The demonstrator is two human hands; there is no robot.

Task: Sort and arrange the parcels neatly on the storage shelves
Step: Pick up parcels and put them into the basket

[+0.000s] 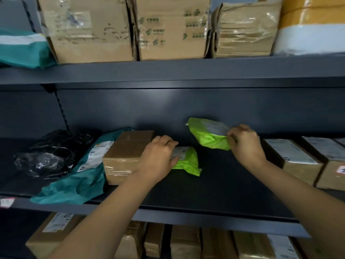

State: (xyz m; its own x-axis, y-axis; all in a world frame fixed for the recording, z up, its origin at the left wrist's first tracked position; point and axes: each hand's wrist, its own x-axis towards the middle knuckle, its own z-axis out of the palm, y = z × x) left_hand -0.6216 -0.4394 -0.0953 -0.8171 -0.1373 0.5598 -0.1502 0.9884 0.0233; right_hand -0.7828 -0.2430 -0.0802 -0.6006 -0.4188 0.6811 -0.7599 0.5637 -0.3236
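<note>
While the left hand (158, 157) lies over the lower green parcel (187, 162) with its fingers curled round the far edge and the thumb against the near side, that parcel sits flat on the middle shelf (214, 195), about midway along it and back from the front edge. Its left side is touching or just beside a taped brown box (127, 152). The box rests partly on a teal mailer (74, 184), whose lower corner hangs over the shelf's front edge. Further left, a crumpled black bag (50, 152) lies near the rear upright.

The right hand (244, 143) pinches the raised green parcel (209, 135) by its right edge, fingers bunched tight on the plastic. This parcel is tilted, its label facing up, and it is off the board near the back wall, apart from the lower one.

A wide stretch of dark shelf board shows between the lower green parcel and two labelled boxes (295, 159) at the right end, running from back wall to front lip beneath the right forearm.

Large cartons (87, 30) stand side by side along the front edge of the upper shelf (186, 71), and more brown boxes (184, 240) stand close together on the level below
</note>
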